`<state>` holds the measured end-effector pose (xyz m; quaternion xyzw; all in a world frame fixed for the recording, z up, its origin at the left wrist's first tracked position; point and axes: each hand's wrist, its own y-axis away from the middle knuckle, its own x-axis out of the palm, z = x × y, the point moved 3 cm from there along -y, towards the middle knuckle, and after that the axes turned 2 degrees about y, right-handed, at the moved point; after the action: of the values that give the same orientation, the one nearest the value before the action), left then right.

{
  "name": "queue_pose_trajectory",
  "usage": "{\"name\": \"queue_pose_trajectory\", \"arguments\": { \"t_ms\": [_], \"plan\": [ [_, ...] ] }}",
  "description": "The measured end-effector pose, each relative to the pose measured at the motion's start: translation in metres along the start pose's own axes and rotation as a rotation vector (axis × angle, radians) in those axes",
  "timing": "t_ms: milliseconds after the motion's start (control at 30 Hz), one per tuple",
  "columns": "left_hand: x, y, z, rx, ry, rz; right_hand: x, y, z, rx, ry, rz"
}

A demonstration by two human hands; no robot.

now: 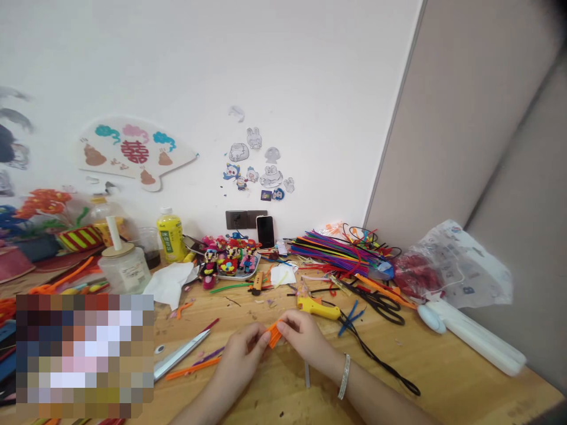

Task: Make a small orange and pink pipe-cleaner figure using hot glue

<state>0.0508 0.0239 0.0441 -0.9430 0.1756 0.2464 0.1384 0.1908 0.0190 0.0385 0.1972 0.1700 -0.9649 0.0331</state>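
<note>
From my head camera, my left hand (243,354) and right hand (302,337) meet low in the centre of the view, above the wooden counter (447,360). The fingers (287,323) of both hands are pressed together, clamped on a bunch of orange pipe cleaner (274,334), which sits at about 6 o'clock in the frame. My fingertips hide its middle, so I can't tell whether it's one folded length or several short pieces; only its orange ends show, angled up to the right. A silver bangle (344,376) circles my right wrist. Just beyond my hands at 1 o'clock lies a yellow hot glue gun (316,307), with its black cord (381,360) trailing towards 4 o'clock. Black-handled scissors (383,310) lie at 2 o'clock, a heap of multicoloured pipe cleaners (332,254) at 12 o'clock, and a steel blade (181,354) at 9 o'clock. A pixelated patch (84,354) hides the lower-left corner.
</note>
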Motion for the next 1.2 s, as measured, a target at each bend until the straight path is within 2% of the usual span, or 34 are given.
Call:
{"name": "queue_pose_trajectory", "arguments": {
  "t_ms": [767, 967, 1200],
  "plan": [
    [-0.0005, 0.0004, 0.0016, -0.005, -0.01, -0.038, -0.0001, -0.0001, -0.0038, -0.021, 0.059, -0.016],
    [0.0, 0.0008, 0.0044, -0.013, -0.076, -0.076, -0.0001, 0.0008, -0.0018, -0.047, 0.071, 0.02],
    [0.0032, 0.0014, 0.0035, -0.013, -0.08, -0.044, 0.0024, 0.0032, -0.003, -0.06, 0.083, 0.042]
  ]
}}
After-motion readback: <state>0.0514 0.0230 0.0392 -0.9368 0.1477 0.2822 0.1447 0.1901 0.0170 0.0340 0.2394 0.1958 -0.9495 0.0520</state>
